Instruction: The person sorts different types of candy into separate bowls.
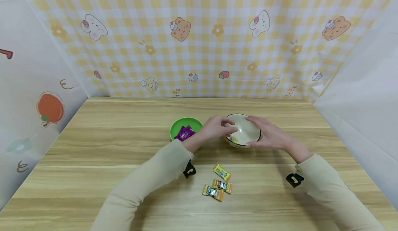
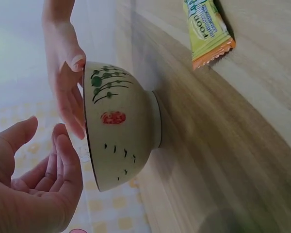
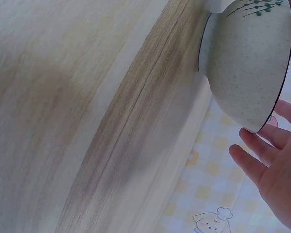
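A cream ceramic bowl (image 1: pixel 244 129) with a dark rim stands upright on the table; its outside carries green sprigs and a red mark (image 2: pixel 113 117). My right hand (image 1: pixel 272 134) holds it around the right side, thumb at the near rim and fingers at the far rim. Over the bowl's left edge is my left hand (image 1: pixel 216 129), its fingers loosely bent, with a gap to the thumb and nothing between them. A small yellowish patch shows low inside the bowl. Three yellow-orange wrapped candies (image 1: pixel 222 172) lie on the table nearer to me.
A green plate (image 1: pixel 174 129) with purple wrapped candies (image 1: pixel 185 133) stands left of the bowl, partly behind my left wrist. The wooden table (image 1: pixel 124 137) ends at a yellow checked curtain (image 1: pixel 202 51) at the back. White sheets hang on both sides.
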`<state>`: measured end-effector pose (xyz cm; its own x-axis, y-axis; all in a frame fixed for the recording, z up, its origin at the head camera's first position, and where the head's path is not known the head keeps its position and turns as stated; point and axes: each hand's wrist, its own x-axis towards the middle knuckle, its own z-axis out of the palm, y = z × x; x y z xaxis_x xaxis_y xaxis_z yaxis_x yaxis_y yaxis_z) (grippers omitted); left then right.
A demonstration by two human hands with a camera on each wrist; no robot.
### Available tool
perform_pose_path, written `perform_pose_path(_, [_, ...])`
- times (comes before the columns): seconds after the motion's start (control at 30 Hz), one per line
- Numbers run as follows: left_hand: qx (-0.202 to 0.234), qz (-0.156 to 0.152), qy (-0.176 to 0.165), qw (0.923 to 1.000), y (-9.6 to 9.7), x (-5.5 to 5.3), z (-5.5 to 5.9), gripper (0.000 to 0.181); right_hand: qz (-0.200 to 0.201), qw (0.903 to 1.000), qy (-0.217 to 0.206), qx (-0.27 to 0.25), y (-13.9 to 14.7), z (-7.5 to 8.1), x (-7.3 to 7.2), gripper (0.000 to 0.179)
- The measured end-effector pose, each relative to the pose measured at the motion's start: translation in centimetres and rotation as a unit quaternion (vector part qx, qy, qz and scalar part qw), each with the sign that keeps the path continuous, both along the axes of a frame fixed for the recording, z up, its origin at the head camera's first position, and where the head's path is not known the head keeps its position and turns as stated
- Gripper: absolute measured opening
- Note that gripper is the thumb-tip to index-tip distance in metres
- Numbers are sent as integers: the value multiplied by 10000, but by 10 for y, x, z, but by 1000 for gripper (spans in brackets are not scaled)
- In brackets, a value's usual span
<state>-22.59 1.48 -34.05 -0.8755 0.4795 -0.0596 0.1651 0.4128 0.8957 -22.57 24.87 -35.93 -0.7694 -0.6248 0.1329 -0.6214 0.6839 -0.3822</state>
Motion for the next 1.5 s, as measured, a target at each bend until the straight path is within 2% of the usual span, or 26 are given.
perform_pose_path(0.13, [57, 106, 68, 9999, -1, 3, -1, 36, 16, 10000, 18, 7, -1, 0, 0, 92])
perform_pose_path(0.27, [27, 46, 259, 9996, -8, 7, 2, 34, -1, 10000, 20, 11, -1, 1, 1, 92])
perform_pose_path(0.37, [118, -58, 195, 9997, -17, 12, 6, 31, -30, 10000, 11, 22, -1, 1, 1, 92])
perform_pose_path(0.5, [276, -167, -64, 9995, -31, 20, 11, 27, -34, 10000, 23, 33, -2, 1, 1, 92])
perform_pose_path(0.6, [197, -348, -124, 9991, -43, 27, 10, 26, -40, 10000, 40, 29, -2, 1, 1, 92])
perform_pose_path(0.77, [-256, -869, 162, 9958, -56, 40, -2, 28, -38, 9999, 100, 53, -2, 2, 1, 92])
perform_pose_path(0.87, [-398, -1085, 213, 9931, -58, 47, -11, 27, -22, 9999, 116, 61, -2, 2, 1, 92])
perform_pose_path(1.07, [-427, -1301, -106, 9905, -54, 55, -29, 26, -38, 9999, 90, 82, -2, 2, 1, 92])
perform_pose_path(1.17, [-487, -1414, -132, 9887, -51, 56, -37, 26, -48, 9999, 77, 89, -2, 3, 1, 92])
perform_pose_path(1.33, [-822, -1741, 520, 9799, -46, 58, -45, 29, -34, 9999, 79, 82, -3, 3, 2, 92])
perform_pose_path(1.5, [-1310, -2024, 1260, 9623, -41, 57, -49, 30, -23, 9999, 98, 79, -3, 2, 2, 91])
